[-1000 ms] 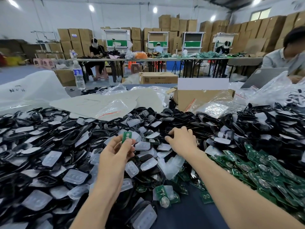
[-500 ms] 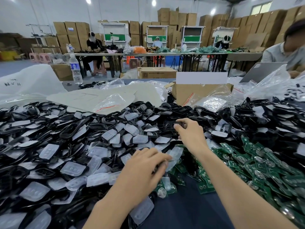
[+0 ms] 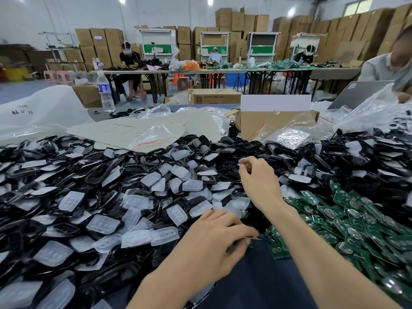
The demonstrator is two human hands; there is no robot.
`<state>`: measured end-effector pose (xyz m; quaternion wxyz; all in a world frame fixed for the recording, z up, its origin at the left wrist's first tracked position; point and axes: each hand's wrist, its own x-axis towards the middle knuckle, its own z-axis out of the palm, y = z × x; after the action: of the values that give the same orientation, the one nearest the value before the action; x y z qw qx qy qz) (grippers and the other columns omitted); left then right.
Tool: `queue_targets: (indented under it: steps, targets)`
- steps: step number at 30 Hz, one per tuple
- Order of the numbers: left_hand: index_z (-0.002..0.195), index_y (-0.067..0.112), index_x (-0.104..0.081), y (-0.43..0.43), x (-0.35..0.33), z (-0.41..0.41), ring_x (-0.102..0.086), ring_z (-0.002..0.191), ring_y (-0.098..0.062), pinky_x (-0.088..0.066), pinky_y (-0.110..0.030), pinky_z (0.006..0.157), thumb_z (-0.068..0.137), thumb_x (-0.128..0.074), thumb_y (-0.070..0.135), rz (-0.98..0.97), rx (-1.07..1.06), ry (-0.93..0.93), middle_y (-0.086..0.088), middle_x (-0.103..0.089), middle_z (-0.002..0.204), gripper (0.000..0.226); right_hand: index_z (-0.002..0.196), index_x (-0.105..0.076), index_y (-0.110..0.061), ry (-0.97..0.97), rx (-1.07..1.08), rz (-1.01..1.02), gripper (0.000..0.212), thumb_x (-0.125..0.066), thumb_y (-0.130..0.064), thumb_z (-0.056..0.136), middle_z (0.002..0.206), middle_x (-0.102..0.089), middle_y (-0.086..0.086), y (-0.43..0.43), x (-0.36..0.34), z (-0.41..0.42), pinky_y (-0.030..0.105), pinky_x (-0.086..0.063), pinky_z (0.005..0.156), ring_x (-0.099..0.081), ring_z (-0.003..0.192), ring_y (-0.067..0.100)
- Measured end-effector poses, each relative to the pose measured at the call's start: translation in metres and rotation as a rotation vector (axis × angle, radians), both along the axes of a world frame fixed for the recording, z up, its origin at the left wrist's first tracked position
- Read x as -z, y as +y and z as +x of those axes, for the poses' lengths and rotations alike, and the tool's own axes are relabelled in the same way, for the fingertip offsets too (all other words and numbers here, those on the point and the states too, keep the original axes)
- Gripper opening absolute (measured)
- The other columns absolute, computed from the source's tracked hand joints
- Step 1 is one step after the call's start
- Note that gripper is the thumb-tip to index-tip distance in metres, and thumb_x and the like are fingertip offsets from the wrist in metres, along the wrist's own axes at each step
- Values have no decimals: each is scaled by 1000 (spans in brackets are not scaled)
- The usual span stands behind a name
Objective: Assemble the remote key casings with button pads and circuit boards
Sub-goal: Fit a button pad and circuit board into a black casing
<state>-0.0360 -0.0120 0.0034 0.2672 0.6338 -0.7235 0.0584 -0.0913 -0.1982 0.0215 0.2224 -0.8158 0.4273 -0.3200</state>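
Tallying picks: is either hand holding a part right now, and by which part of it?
Cannot be told. A thin flat piece shows at the fingertips of the left hand, blurred; the right hand curls over the black casings, its grip hidden.

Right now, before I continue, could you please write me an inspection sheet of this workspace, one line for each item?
Surface: dark blue table, mostly buried under parts.
Job's things: black casings heaped across the left and middle; translucent button pads scattered on them; green circuit boards piled at the right.
Clutter: plastic bags, cardboard box, water bottle behind the heap.
Hands: left hand low at the boards' near edge; right hand over the casings, fingers curled; what either holds cannot be told.
Cables: nothing seen.
Surroundings: stacked cartons, other workers at long tables.
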Motion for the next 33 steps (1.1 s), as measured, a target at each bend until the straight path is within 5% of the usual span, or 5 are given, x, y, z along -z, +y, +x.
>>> queue_targets:
  steps: [12, 20, 25, 28, 33]
  targets:
    - [117, 37, -69, 15, -4, 8, -49, 108, -8, -41, -34, 97, 97, -40, 60, 144, -3, 152, 13, -64, 112, 42, 125, -62, -22, 66, -279, -20, 27, -44, -25, 104, 115, -64, 0, 50, -23, 53, 38, -53, 79, -62, 92, 18]
    - [96, 29, -73, 87, -31, 108, -59, 79, 0, -41, -15, 67, 101, -53, 39, -59, -455, 433, 16, -67, 84, 23, 124, -64, -20, 77, -431, -7, 28, -48, -25, 101, 115, -70, 4, 109, -26, 131, 40, -52, 90, -65, 105, 26]
    - [95, 34, -73, 137, -44, 149, -66, 71, -28, -53, -46, 68, 99, -54, 42, -130, -618, 586, -3, -73, 80, 21, 128, -58, -12, 171, -367, 35, 31, -44, -26, 104, 126, -62, 15, 112, -16, 165, 43, -52, 90, -61, 109, 32]
    - [96, 31, -74, 155, -47, 167, -45, 40, -11, -37, -27, 42, 100, -55, 38, -155, -678, 551, 3, -70, 67, 21, 131, -58, -10, 262, -277, 35, 35, -44, -29, 105, 134, -57, 19, 105, -11, 170, 42, -45, 100, -51, 124, 37]
    - [82, 20, -70, 176, -55, 211, -43, 42, -9, -29, -21, 42, 102, -53, 33, -137, -894, 458, -10, -64, 63, 29, 130, -59, -13, 172, -371, -102, 33, -41, -26, 106, 129, -55, 15, 135, -23, 185, 43, -43, 100, -50, 119, 32]
